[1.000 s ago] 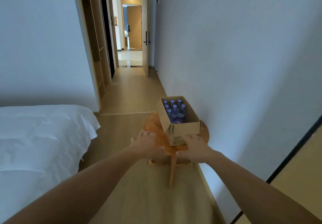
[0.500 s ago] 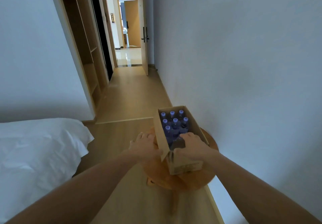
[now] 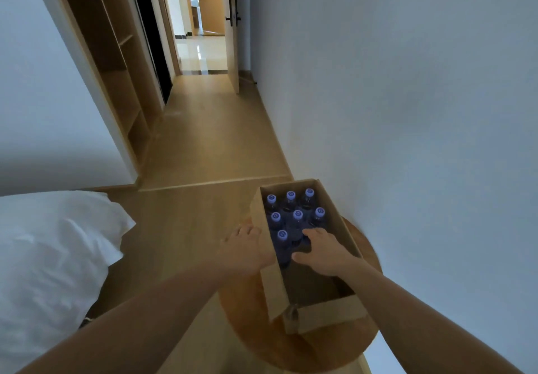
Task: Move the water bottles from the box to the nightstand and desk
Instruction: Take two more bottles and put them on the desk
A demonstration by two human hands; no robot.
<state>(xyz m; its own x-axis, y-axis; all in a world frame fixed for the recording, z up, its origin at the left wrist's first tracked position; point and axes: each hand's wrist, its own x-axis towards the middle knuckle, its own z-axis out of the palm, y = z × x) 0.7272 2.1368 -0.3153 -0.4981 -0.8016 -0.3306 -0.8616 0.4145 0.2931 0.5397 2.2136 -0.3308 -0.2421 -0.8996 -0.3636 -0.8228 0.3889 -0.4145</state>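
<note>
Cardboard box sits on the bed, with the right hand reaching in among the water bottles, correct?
No. The head view shows the cardboard box on the round wooden table beside the wall, not on the bed. The right hand does reach in among the water bottles.

Both bare arms reach forward, the left hand (image 3: 247,250) with fingers fairly straight, the right hand (image 3: 323,253) palm down, fingers curled, thumb out sideways.
</note>
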